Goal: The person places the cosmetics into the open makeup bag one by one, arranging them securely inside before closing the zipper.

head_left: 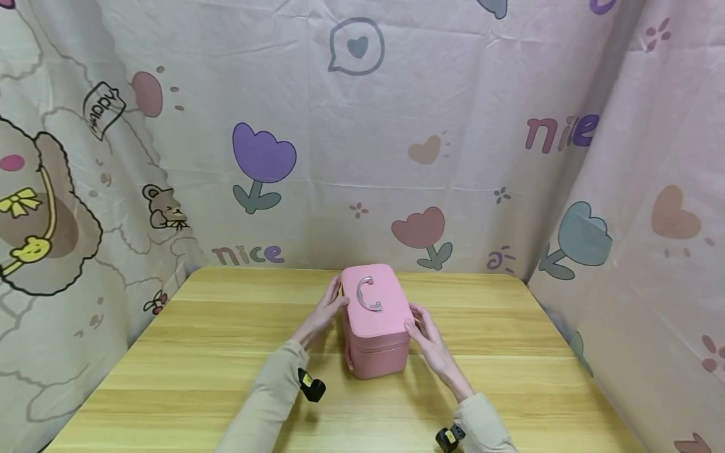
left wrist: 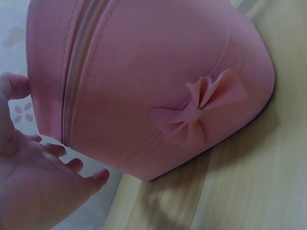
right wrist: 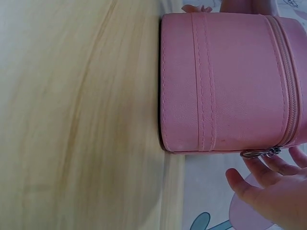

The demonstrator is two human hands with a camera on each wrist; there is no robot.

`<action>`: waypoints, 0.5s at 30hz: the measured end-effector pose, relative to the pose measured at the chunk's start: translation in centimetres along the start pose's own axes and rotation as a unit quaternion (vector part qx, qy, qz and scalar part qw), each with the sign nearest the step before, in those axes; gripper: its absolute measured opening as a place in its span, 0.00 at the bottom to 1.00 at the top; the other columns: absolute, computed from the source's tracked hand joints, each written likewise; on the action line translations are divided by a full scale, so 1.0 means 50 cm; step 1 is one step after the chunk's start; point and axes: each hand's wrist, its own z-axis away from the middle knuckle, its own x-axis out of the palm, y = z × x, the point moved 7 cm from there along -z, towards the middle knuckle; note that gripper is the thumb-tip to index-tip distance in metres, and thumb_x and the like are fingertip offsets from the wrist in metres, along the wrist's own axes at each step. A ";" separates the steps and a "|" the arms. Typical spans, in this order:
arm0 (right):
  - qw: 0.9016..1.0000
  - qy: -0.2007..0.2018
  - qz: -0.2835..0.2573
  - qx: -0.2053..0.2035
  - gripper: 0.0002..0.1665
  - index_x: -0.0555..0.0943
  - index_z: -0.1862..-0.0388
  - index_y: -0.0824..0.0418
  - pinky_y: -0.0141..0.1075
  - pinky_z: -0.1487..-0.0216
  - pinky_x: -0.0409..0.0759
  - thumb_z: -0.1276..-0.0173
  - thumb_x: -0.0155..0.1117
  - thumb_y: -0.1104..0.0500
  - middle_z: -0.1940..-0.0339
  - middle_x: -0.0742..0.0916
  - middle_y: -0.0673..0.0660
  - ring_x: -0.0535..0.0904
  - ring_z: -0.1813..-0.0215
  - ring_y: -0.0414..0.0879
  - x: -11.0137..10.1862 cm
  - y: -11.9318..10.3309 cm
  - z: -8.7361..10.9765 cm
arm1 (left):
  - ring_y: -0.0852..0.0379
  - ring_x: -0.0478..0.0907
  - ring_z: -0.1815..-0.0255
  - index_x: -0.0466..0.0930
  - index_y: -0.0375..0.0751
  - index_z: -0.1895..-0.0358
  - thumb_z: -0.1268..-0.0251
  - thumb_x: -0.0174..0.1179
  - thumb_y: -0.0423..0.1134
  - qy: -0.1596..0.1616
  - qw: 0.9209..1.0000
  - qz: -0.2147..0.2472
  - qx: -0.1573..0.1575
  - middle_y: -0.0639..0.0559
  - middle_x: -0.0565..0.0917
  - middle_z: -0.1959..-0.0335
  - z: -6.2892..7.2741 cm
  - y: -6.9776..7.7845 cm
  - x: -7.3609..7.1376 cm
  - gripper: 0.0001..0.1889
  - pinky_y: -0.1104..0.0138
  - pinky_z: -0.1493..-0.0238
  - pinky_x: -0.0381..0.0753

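A pink box-shaped vanity case [head_left: 376,302] stands on the wooden table, its lid down, with a silver handle [head_left: 367,296] on top. My left hand [head_left: 324,313] holds its left side, thumb at the lid's edge. In the left wrist view a pink bow [left wrist: 192,114] decorates one face, and the left fingers [left wrist: 100,176] reach around a corner. My right hand [head_left: 430,343] holds the opposite side, thumb on the lid's near corner. The right wrist view shows those fingers beside metal zipper pulls [right wrist: 261,153], at the end of the zipper [right wrist: 290,86].
The light wooden tabletop [head_left: 226,365] extends around the case. Behind it hangs a printed curtain [head_left: 340,126], with further curtain panels along the left and right edges. Black wrist cameras [head_left: 311,385] sit on both sleeves.
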 end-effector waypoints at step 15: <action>0.998 0.024 0.054 -0.030 0.28 0.65 0.23 0.73 0.60 0.27 0.72 0.15 0.50 0.61 0.28 0.76 0.74 0.69 0.26 0.72 -0.004 0.002 0.000 | 0.25 0.48 0.16 0.39 0.24 0.17 0.32 0.50 0.26 0.044 0.999 -0.015 0.006 0.22 0.49 0.18 -0.021 -0.004 -0.012 0.43 0.41 0.14 0.47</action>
